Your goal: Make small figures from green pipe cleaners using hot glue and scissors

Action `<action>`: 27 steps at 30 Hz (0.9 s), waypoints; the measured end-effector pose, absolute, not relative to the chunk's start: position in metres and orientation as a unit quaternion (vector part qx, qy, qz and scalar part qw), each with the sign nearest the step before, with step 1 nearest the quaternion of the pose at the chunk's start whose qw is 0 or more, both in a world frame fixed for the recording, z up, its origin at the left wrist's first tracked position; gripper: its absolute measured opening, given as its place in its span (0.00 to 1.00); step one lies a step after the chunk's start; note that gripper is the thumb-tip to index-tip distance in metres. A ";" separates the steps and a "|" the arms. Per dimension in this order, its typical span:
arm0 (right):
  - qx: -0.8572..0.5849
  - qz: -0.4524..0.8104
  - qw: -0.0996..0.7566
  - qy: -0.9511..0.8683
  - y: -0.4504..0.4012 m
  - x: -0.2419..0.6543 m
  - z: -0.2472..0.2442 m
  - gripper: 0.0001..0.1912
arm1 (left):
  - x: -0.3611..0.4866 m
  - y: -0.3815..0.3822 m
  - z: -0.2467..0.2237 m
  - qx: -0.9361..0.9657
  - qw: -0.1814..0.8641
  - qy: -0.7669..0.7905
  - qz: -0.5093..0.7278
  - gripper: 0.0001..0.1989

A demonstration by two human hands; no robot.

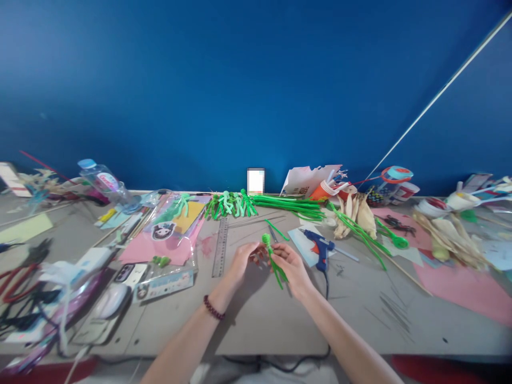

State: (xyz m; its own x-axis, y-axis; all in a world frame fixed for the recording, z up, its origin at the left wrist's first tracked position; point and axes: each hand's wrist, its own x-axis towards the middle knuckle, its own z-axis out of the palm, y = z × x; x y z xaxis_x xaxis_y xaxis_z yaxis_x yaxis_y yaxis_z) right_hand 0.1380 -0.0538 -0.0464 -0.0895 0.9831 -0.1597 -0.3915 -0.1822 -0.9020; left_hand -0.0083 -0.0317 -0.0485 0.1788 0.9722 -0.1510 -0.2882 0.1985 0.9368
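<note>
Head view, from the left: red-handled pliers [18, 277] lie at the far end of the counter [260, 325], then a white mouse [112, 300], a pink sheet [130, 252] partly under clear plastic, and a metal ruler [220, 248]. Beyond the ruler sits a row of short green tufts [230, 204].

Next comes the left hand [245, 260], its fingers curled in beside the green fuzzy piece [269, 248]; blur hides whether that grip pinches the piece or merely steadies it. The piece is held up between the two hands above the counter, its rounded head uppermost, its stalks slanting down and to the right. It should weigh almost nothing. The pile looks soft and unlikely to slip, and a bendable wire core seems probable, so it would hold a shape but kink under a hard squeeze. The neck just below the head looks the surest place to hold; the head itself could be crushed flat.

A long bundle of green stems [288, 205] lies behind. On the right, the right hand [291, 266] has its grip closed, thumb and fingers pressed on the stalks. Further over are a blue glue gun [322, 248], pale dry husks [364, 218] and a round-headed green stem [400, 242].
</note>
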 end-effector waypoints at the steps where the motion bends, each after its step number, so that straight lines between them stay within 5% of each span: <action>1: -0.418 0.643 0.530 -0.362 -0.054 0.138 -0.047 0.20 | -0.009 -0.031 -0.048 0.420 0.643 0.426 0.479 0.15; 27: -0.418 0.642 0.511 -0.390 -0.056 0.139 -0.047 0.21 | -0.008 -0.032 -0.046 0.459 0.619 0.434 0.467 0.18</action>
